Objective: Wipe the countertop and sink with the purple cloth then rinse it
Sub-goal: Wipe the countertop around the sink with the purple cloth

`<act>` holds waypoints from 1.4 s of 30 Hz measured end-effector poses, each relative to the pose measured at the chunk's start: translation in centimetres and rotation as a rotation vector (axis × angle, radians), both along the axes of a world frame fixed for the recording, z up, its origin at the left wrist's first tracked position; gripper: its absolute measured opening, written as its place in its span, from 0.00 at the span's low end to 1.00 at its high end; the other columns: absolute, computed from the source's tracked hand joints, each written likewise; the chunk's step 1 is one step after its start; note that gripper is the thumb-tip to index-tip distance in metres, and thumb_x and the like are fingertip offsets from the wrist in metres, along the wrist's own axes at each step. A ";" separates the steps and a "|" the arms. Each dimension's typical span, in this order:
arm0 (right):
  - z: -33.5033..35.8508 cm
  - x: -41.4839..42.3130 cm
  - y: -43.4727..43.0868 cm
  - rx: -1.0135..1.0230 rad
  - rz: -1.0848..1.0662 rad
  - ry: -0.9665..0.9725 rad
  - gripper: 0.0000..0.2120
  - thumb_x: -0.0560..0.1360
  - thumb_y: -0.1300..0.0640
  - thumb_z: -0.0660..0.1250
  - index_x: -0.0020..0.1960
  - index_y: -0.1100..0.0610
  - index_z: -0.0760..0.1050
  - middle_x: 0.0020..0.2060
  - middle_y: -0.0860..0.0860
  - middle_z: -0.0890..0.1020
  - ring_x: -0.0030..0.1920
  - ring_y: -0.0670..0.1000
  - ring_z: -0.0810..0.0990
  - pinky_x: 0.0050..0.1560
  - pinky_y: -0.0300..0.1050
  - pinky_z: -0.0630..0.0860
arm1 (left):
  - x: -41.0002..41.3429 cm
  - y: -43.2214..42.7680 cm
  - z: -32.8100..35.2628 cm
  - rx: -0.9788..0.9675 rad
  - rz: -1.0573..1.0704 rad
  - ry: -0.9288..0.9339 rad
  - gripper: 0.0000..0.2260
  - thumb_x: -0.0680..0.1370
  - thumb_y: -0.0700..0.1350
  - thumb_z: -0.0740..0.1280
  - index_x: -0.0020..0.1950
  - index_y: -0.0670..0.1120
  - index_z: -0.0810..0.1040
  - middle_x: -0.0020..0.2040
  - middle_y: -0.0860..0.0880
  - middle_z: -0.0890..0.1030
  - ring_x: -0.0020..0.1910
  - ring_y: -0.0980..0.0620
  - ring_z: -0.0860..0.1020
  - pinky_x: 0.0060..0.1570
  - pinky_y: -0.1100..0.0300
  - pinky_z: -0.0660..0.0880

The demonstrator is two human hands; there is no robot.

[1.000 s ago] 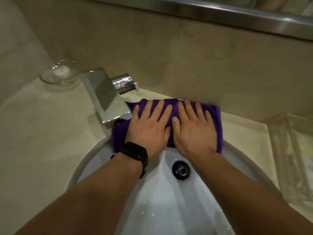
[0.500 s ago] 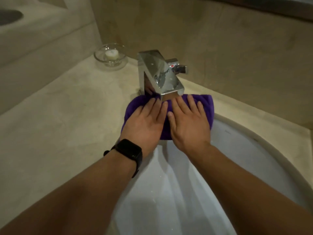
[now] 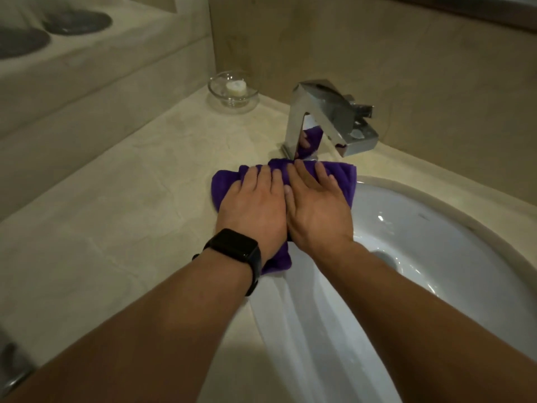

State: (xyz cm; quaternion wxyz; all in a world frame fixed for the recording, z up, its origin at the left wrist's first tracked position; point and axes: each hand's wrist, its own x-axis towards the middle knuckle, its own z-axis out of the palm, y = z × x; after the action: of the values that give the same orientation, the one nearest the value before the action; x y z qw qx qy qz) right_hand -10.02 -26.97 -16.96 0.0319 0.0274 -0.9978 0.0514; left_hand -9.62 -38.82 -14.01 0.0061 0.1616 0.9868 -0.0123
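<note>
I see the big tabletop point(image 3: 122, 228) and the white sink point(image 3: 436, 242). The cloth point(image 3: 226, 184) lies on the sink's edge, just in front of the tap point(image 3: 325, 117). My left hand point(image 3: 255, 210) and right hand point(image 3: 316, 210) press flat on it, fingers spread, side by side.

A chrome faucet point(image 3: 328, 117) stands near a glass dish point(image 3: 233, 90) holding a candle point(image 3: 236, 86).
</note>
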 end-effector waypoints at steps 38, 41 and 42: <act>3.5 11.4 -13.2 -0.290 -0.125 -0.246 0.28 0.83 0.42 0.42 0.81 0.50 0.47 0.81 0.46 0.48 0.80 0.51 0.45 0.78 0.57 0.45 | 6.3 -14.7 2.9 0.104 -0.142 -0.357 0.29 0.81 0.46 0.53 0.80 0.56 0.46 0.81 0.53 0.48 0.80 0.48 0.45 0.77 0.47 0.43; 3.2 12.8 -12.4 -0.293 -0.137 -0.233 0.29 0.83 0.43 0.42 0.81 0.51 0.46 0.81 0.47 0.48 0.80 0.53 0.44 0.78 0.54 0.44 | 7.8 -14.3 1.6 0.139 -0.145 -0.314 0.28 0.80 0.52 0.48 0.79 0.60 0.44 0.81 0.57 0.46 0.79 0.50 0.43 0.76 0.48 0.40; 3.1 13.3 -12.3 -0.294 -0.135 -0.231 0.29 0.83 0.44 0.42 0.81 0.51 0.46 0.81 0.48 0.48 0.80 0.53 0.45 0.78 0.54 0.44 | 8.3 -14.2 1.5 0.132 -0.154 -0.302 0.29 0.77 0.53 0.46 0.79 0.61 0.43 0.81 0.57 0.46 0.79 0.51 0.43 0.76 0.48 0.40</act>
State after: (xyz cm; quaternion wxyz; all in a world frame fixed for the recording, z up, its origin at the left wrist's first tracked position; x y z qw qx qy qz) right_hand 3.27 -39.24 -13.90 -0.0760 -0.0504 -0.9762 0.1969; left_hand -1.29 -53.03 -12.52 0.1427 0.2368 0.9580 0.0765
